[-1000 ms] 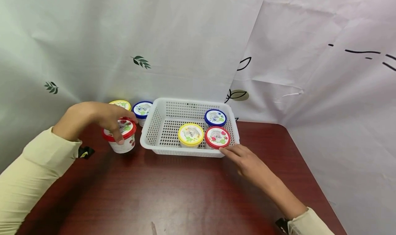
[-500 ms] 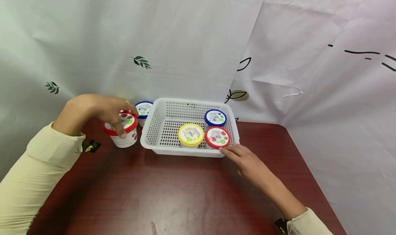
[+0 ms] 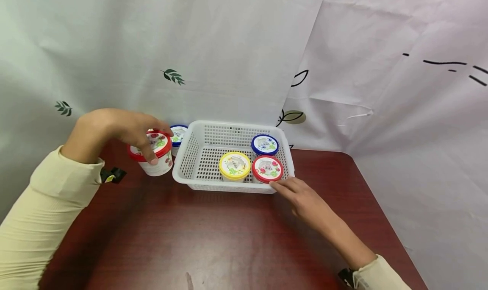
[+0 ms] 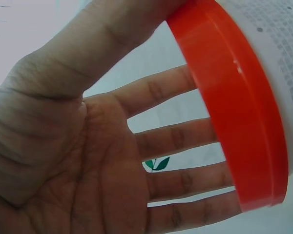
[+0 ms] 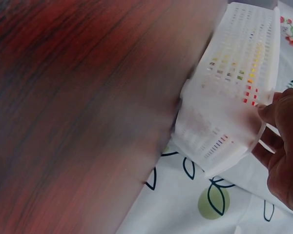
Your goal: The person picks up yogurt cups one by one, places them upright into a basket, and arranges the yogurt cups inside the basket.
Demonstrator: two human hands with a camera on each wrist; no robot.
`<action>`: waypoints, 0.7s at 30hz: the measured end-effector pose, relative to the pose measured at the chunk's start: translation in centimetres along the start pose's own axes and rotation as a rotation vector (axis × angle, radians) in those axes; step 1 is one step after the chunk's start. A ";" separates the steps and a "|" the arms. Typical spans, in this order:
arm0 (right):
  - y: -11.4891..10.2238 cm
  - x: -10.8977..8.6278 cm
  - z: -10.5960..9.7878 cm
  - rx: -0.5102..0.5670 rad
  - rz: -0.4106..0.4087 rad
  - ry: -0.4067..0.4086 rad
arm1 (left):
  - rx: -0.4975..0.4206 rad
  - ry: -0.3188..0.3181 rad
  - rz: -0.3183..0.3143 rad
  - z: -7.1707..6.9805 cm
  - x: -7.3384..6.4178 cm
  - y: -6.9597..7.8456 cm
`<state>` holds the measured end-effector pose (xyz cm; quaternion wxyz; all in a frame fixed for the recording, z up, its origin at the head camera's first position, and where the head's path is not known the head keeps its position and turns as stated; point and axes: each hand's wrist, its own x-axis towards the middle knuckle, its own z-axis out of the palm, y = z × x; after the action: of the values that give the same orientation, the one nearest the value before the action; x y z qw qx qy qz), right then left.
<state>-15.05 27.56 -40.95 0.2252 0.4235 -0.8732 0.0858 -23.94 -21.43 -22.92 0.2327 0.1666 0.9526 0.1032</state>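
My left hand point(image 3: 122, 131) grips a white tub with a red lid point(image 3: 160, 165) from above, left of the white plastic basket point(image 3: 221, 188). In the left wrist view, the thumb and several fingers point(image 4: 178, 136) span the red lid point(image 4: 239, 112). My right hand point(image 3: 310, 203) pinches the basket's front rim near its right corner; the right wrist view has the thumb outside the basket wall point(image 5: 219, 97). Inside the basket stand a yellow-lidded tub point(image 3: 234, 166), a red-lidded tub point(image 3: 267, 168) and a blue-lidded tub point(image 3: 264, 144). The basket's left half holds no tub.
Another blue-lidded tub point(image 3: 178, 134) stands against the basket's left end, partly behind my left hand. A dark red wooden table point(image 3: 221, 239) spreads in front. Pale printed cloth point(image 3: 228, 61) hangs behind the basket and along the right side.
My left hand has moved the red-lidded tub up and slightly right, toward the basket. A yellow-lidded tub behind that hand is now hidden. The right hand has stayed on the rim.
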 end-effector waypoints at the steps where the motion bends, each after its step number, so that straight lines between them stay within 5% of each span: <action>1: 0.0 0.0 0.0 0.001 0.001 0.000 | -0.001 0.000 -0.001 0.0 0.0 0.1; 21: 0.1 -0.2 0.1 0.013 0.012 -0.004 | 0.055 -0.019 0.085 -0.7 1.2 3.5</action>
<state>-15.11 27.71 -41.12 0.2204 0.4198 -0.8756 0.0919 -24.36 -17.85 -21.89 0.2327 0.2143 0.9448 0.0852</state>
